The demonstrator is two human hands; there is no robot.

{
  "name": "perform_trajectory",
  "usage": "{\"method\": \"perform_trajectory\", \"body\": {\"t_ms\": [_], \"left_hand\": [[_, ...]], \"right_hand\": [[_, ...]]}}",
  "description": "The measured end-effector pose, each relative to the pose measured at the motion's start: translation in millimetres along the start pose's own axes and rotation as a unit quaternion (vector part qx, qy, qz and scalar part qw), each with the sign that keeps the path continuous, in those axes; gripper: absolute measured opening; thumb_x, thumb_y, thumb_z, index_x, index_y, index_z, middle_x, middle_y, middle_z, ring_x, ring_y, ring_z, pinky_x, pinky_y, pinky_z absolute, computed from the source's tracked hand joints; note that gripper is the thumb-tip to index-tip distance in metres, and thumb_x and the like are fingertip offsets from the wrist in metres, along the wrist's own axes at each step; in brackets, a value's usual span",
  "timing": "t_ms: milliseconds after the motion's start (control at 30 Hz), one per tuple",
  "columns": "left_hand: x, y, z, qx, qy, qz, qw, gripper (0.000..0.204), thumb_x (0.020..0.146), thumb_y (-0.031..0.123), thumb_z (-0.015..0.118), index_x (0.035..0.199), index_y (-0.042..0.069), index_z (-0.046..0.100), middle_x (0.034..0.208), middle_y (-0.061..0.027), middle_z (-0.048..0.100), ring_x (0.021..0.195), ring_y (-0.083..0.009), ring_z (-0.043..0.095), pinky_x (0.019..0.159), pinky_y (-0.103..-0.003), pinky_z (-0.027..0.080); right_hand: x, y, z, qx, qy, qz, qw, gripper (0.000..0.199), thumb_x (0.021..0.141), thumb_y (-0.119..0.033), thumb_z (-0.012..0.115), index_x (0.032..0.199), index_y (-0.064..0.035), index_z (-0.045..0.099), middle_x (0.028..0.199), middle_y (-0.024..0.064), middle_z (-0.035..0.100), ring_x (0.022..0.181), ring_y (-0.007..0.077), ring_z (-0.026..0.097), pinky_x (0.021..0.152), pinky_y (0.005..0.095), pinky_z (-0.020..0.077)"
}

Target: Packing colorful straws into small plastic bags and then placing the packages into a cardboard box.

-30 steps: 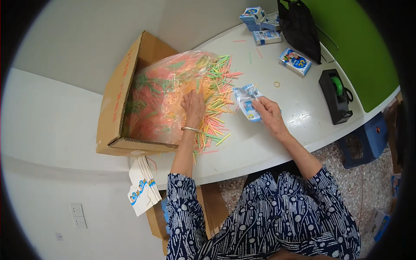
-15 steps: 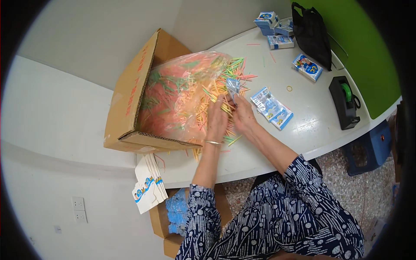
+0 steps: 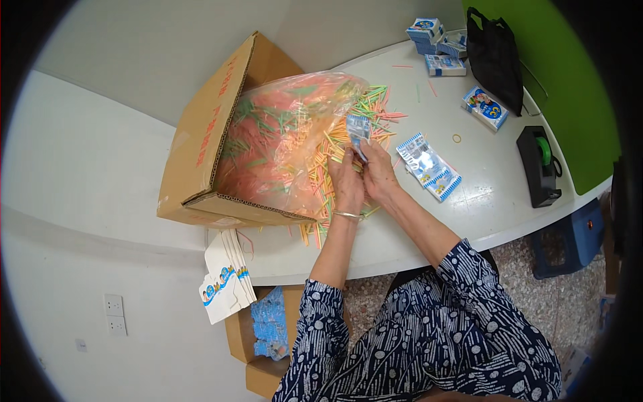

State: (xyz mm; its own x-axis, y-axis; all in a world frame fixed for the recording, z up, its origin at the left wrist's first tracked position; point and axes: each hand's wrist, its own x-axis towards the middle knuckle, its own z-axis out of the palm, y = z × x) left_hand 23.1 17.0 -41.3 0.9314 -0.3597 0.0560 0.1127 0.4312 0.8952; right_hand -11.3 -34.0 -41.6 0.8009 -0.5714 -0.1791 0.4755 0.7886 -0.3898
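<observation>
A heap of thin pink, orange, yellow and green sticks (image 3: 328, 175) spills from a clear plastic bag (image 3: 284, 134) lying in a tipped cardboard box (image 3: 201, 144). Over the heap's near right side, my two hands meet. Closed fingers of my right hand (image 3: 380, 173) grip a small blue-and-white plastic pouch (image 3: 358, 127), its striped end pointing away from me. My left hand (image 3: 347, 182) is closed against the pouch's near end, with a few of the sticks at its fingertips; the hands partly hide them. Right of my hands, flat blue-and-white pouches (image 3: 429, 167) lie on the white table (image 3: 489, 194).
Small blue-and-white boxes (image 3: 445, 65) and a black bag (image 3: 494, 60) stand at the far right. A black tape dispenser (image 3: 538, 166) sits by the right edge, near a rubber band (image 3: 457, 139). White folded cartons (image 3: 228, 278) overhang the near left edge, above an open box of blue packets (image 3: 270, 325).
Both hands have drawn closer together at the pouch. The sticks that stuck out of my left hand now lie mostly hidden between the hands. The whole view has shifted slightly.
</observation>
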Motion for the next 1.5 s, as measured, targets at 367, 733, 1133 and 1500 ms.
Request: {"method": "perform_trajectory", "body": {"t_ms": [367,733,1133,1500], "left_hand": [[27.9,24.4,-32.4,-0.153,-0.087,-0.136,0.975,0.017,0.095,0.015,0.049,0.096,-0.001,0.054,0.1,-0.014,0.06,0.091,-0.0214,0.057,0.087,-0.036,0.049],[19.3,71.8,14.0,0.002,-0.132,-0.023,0.991,0.028,0.098,0.03,0.043,0.097,0.004,0.052,0.103,-0.0168,0.061,0.1,-0.0276,0.059,0.088,-0.039,0.048],[-15.5,71.4,32.6,0.063,-0.205,-0.06,0.975,0.036,0.097,0.035,0.043,0.1,0.001,0.053,0.101,-0.0161,0.061,0.1,-0.0244,0.061,0.086,-0.034,0.049],[-24.9,68.8,19.9,0.237,-0.273,-0.034,0.932,0.035,0.098,0.033,0.044,0.112,0.004,0.057,0.104,-0.0076,0.061,0.092,-0.0106,0.054,0.08,-0.028,0.045]], "right_hand": [[-8.0,-67.5,-33.2,-0.35,-0.112,-0.005,0.93,0.015,0.087,-0.021,0.063,0.089,-0.0057,0.063,0.076,-0.0042,0.059,0.067,0.0019,0.049,0.062,0.0203,0.0399],[-24.3,-101.2,-46.7,-0.439,-0.202,0.08,0.872,0.023,0.086,-0.025,0.063,0.079,-0.0029,0.066,0.068,-0.0065,0.054,0.063,0.0013,0.043,0.056,0.0191,0.0324],[-30.1,-107.4,-45.7,-0.428,-0.251,0.12,0.86,0.023,0.087,-0.023,0.064,0.094,-0.0014,0.069,0.077,-0.0055,0.06,0.071,0.0005,0.049,0.063,0.0174,0.039],[-28.4,-101.7,-51.6,-0.409,-0.218,0.078,0.883,0.033,0.086,-0.023,0.064,0.108,0.0011,0.065,0.088,0.0005,0.066,0.078,0.0037,0.056,0.069,0.0187,0.0437]]}}
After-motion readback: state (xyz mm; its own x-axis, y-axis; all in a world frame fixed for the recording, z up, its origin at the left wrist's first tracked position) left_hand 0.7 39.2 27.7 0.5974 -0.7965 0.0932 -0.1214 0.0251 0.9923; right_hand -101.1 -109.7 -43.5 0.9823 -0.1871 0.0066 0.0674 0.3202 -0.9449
